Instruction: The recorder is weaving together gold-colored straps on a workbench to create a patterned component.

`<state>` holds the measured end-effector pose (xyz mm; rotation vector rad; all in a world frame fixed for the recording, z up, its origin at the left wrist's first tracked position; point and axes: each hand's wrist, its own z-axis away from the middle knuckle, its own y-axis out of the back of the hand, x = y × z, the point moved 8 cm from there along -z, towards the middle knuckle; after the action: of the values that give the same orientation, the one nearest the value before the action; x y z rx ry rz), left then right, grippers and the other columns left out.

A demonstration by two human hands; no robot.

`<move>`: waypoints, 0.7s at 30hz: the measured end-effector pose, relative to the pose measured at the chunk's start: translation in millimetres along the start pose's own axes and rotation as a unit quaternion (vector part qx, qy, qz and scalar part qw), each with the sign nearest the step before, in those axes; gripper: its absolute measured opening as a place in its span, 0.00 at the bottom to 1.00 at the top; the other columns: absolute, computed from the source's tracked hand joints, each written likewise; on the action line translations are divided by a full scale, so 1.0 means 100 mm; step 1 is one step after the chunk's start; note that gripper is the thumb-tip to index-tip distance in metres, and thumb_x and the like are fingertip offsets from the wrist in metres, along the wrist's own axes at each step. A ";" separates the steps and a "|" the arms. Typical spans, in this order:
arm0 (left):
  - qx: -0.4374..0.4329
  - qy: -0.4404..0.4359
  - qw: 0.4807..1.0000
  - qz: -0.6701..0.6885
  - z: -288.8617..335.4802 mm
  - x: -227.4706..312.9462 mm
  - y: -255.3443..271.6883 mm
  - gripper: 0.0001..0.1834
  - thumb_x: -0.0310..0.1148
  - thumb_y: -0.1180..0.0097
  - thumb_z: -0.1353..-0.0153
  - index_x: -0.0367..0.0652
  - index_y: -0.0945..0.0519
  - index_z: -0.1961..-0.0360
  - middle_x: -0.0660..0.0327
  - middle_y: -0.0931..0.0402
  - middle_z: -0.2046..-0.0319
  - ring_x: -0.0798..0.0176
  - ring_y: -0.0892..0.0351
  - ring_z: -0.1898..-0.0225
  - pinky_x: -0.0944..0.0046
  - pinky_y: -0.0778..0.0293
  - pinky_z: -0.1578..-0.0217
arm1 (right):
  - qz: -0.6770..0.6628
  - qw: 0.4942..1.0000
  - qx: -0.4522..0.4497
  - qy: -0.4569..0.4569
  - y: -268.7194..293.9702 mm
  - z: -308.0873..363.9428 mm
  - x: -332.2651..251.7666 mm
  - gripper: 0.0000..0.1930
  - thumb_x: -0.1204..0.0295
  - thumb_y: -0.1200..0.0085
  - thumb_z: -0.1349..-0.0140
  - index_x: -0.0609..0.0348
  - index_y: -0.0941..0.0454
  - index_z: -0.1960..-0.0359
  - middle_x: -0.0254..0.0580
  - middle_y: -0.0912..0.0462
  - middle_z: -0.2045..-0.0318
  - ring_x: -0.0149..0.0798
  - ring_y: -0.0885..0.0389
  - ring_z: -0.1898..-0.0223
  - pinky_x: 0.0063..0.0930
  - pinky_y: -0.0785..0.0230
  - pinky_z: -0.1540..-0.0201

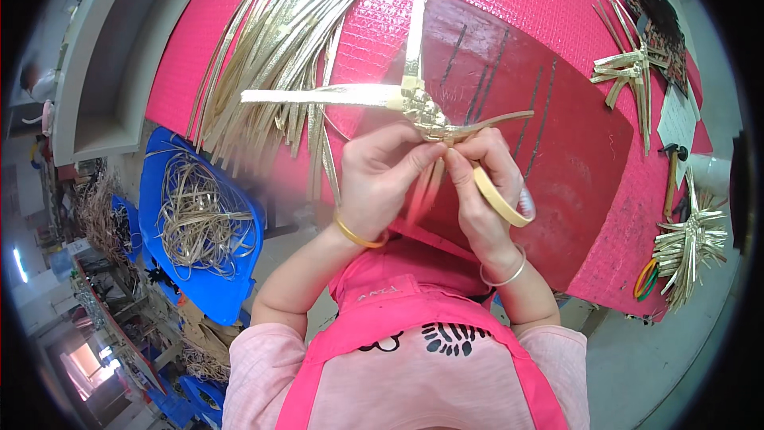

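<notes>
Woven gold piece (pixel 428 114): one, held over the dark red board (pixel 573 191), toward its left side; clock read from here.
Left hand (pixel 377 173): 7 o'clock, thumb and finger pinched on the lower edge.
Right hand (pixel 482 191): 5 o'clock, pinched on same edge; one tape roll (pixel 495 197) against it.
Loose strips (pixel 294 36): one heap, 10 o'clock.
Blue bin (pixel 227 295): 8 o'clock, one tangle (pixel 199 215) inside.
Other gold bundles (pixel 691 243): two, 3 and 4 o'clock.
Hammer (pixel 671 179): one, 3 o'clock.
</notes>
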<state>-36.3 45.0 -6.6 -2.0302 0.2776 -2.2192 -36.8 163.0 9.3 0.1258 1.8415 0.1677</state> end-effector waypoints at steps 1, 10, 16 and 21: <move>0.035 -0.023 0.998 0.040 0.00 -0.04 0.00 0.05 0.23 0.49 0.49 0.32 0.26 0.70 0.59 0.25 0.71 0.72 0.28 0.69 0.74 0.33 0.66 | -0.127 0.988 0.046 -0.069 0.01 0.04 0.10 0.04 0.77 0.50 0.50 0.61 0.32 0.78 0.36 0.30 0.79 0.30 0.33 0.74 0.20 0.43 0.70; -0.203 0.101 0.950 -0.216 -0.68 -0.06 -0.07 0.10 0.30 0.46 0.51 0.34 0.26 0.70 0.62 0.27 0.76 0.71 0.28 0.74 0.71 0.32 0.72 | -0.074 0.965 0.252 0.018 1.27 0.12 0.10 0.15 0.65 0.68 0.43 0.65 0.34 0.66 0.43 0.29 0.67 0.33 0.32 0.64 0.25 0.39 0.60; -0.225 0.072 0.966 -0.101 -0.38 0.12 -0.52 0.09 0.27 0.46 0.52 0.35 0.25 0.68 0.59 0.26 0.70 0.72 0.28 0.66 0.72 0.32 0.66 | -0.078 0.993 0.029 -0.084 0.55 0.08 0.10 0.32 0.52 0.71 0.43 0.62 0.50 0.43 0.45 0.46 0.43 0.41 0.43 0.45 0.30 0.48 0.48; -0.177 0.022 0.964 -0.196 -0.15 -0.03 -0.53 0.09 0.27 0.49 0.49 0.34 0.27 0.67 0.60 0.26 0.80 0.73 0.27 0.77 0.74 0.31 0.76 | 0.259 0.956 -0.088 0.110 0.38 -0.02 -0.05 0.18 0.62 0.57 0.44 0.61 0.33 0.56 0.46 0.30 0.61 0.44 0.32 0.57 0.35 0.46 0.51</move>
<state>-48.9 98.5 0.9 -2.3972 0.3214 -2.6075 -37.7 199.5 21.2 0.4815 1.9696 0.7345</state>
